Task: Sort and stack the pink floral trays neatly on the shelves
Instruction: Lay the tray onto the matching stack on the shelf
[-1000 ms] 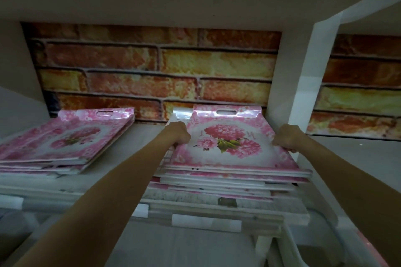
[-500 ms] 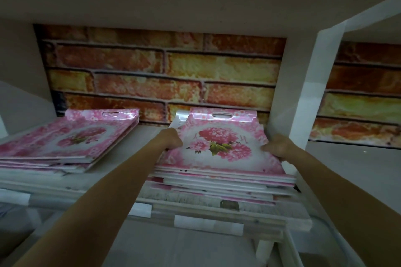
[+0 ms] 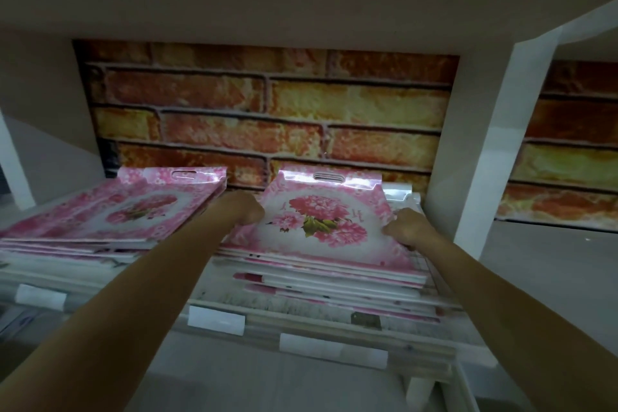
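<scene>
Trays gripped on the shelf

Far left: a left stack of pink floral trays (image 3: pixel 110 214), wrapped in clear film with hang slots at the far edge, lying flat on the white shelf (image 3: pixel 234 308) against the brick-pattern back wall (image 3: pixel 267 110). Well apart from either hand.

Just right of that stack: left hand (image 3: pixel 242 209), fingers curled shut on the left edge of the top tray (image 3: pixel 321 224), knuckles up, forearm reaching in from the lower left.

Centre: right stack of pink floral trays (image 3: pixel 334 281), edges uneven and stepped toward the front, topped by the held tray with its bouquet print facing up and its hang slot toward the wall. White label tabs (image 3: pixel 215 320) clipped along the shelf's front rail.

Right of centre: right hand (image 3: pixel 406 227), fingers closed on the top tray's right edge, thumb side toward the bouquet.

Far right: white upright divider (image 3: pixel 485 150) just beside the right stack, then a neighbouring bay with the same brick backing.
</scene>
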`<state>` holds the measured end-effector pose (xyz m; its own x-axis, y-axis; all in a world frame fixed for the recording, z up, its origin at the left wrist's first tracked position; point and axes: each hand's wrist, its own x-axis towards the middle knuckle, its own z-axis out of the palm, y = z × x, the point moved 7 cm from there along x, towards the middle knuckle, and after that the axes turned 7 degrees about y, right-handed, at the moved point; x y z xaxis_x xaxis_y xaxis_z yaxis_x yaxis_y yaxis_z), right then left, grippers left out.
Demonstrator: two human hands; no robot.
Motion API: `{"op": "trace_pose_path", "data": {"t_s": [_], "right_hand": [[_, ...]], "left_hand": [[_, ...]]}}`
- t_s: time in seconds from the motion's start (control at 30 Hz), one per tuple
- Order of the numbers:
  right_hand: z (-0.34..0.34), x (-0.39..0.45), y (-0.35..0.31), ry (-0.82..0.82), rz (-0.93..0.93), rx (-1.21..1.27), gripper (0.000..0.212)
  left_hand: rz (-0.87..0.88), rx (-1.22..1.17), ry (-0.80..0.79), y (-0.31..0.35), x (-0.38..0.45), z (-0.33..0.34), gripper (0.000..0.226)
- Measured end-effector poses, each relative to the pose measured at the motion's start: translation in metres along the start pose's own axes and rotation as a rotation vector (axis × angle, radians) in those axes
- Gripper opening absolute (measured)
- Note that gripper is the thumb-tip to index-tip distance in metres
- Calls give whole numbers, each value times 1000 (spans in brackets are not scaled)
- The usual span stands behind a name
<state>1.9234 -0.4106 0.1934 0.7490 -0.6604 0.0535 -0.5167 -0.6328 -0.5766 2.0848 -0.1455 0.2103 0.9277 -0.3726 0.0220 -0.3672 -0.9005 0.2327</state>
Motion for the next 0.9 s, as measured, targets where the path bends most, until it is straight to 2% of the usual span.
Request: {"op": "trace_pose_path", "data": {"t_s": [0.13, 0.23, 0.33, 0.43, 0.57, 0.63, 0.77, 0.83, 0.9], "right_hand": [[0, 2, -1, 14, -7, -55, 36], [1, 5, -1, 16, -24, -119, 39], [2, 8, 1, -4, -53, -164, 32], [5, 9, 1, -48, -62, -93, 21], [3, 9, 6, -63, -29, -22, 26], [-2, 8, 10, -51, -17, -38, 21], [-20, 5, 26, 8, 52, -76, 29], [-28, 3, 34, 15, 73, -70, 19], [-34, 0, 41, 17, 85, -102, 17]], "left_hand": [[-9, 13, -23, -2, 5, 6, 39], [-1, -22, -23, 0, 5, 9, 39], [0, -59, 9, 1, 7, 10, 39], [6, -67, 7, 0, 7, 12, 38], [-6, -130, -15, 3, 5, 13, 43], [-8, -186, -31, 8, 3, 16, 46], [14, -278, -39, 25, 0, 21, 21], [27, -301, -52, 36, -3, 23, 19], [47, -303, -54, 47, -5, 26, 18]]}}
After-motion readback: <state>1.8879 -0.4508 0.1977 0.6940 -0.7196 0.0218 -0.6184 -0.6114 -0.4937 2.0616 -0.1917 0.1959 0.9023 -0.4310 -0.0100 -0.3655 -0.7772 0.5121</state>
